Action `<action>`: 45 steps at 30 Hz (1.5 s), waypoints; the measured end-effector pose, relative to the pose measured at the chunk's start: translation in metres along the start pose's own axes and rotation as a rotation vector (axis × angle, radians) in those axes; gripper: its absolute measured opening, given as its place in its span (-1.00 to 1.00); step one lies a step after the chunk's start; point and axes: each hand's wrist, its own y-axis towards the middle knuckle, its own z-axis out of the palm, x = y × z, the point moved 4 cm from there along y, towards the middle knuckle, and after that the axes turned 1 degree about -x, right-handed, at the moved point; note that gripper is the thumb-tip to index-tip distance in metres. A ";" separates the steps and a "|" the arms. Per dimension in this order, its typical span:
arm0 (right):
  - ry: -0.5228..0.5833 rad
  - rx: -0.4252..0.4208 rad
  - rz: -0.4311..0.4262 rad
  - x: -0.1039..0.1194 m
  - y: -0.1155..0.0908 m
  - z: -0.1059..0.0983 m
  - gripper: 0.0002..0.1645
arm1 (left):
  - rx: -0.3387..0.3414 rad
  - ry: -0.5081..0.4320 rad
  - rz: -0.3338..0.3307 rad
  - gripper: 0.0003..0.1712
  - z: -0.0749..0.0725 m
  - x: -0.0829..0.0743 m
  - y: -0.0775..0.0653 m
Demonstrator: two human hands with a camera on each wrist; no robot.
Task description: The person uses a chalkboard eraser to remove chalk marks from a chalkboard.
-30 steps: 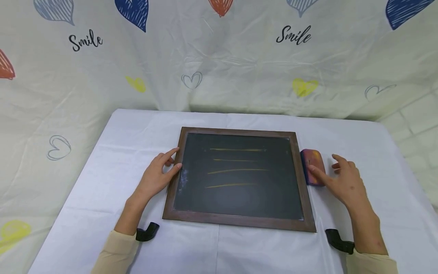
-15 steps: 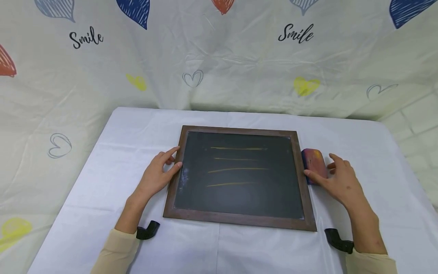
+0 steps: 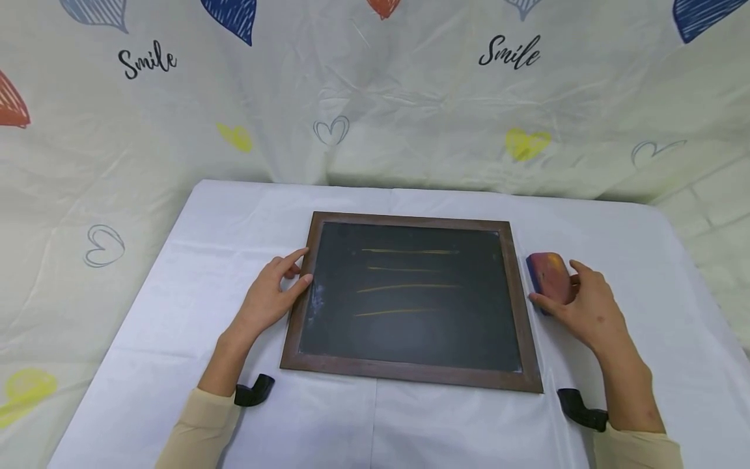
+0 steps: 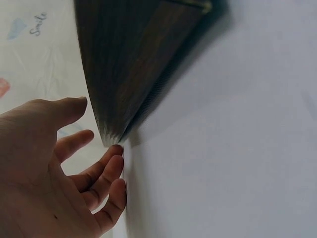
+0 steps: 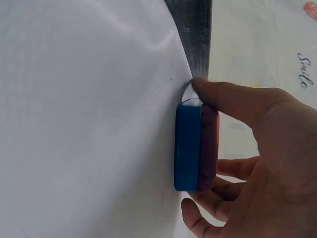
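Observation:
A framed chalkboard (image 3: 404,342) lies on the white-covered table, with several yellowish chalk lines (image 3: 407,286) across its dark surface. My left hand (image 3: 268,293) is at the board's left edge, thumb and index fingertip resting on the wooden frame. In the left wrist view its fingers are loosely spread beside the frame (image 4: 129,54). Just off the board's right side, my right hand (image 3: 592,309) grips a chalkboard eraser (image 3: 549,273) between thumb and fingers. The right wrist view shows the eraser's blue layer (image 5: 187,148) and purple-red layer side by side.
White cloth (image 3: 193,273) covers the table, whose far edge meets a hanging backdrop (image 3: 410,130) printed with hearts and "Smile". Black curved pieces (image 3: 254,391) stick out at both wrists. A whitish smudge (image 3: 315,299) marks the board's left side.
My right thumb has moved to the eraser's near left side, the hand has taken hold of it, and the eraser has shifted right, away from the frame. My left hand stays put.

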 end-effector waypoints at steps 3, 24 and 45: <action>0.000 -0.013 -0.004 0.000 0.000 0.000 0.25 | 0.003 -0.002 -0.002 -0.31 0.000 0.000 0.000; 0.139 -0.136 0.062 -0.008 -0.002 -0.009 0.06 | 0.004 0.000 -0.009 -0.32 0.001 0.000 0.000; 0.369 -0.326 0.191 -0.010 -0.006 -0.015 -0.10 | 0.004 -0.014 -0.017 -0.33 0.000 0.000 0.001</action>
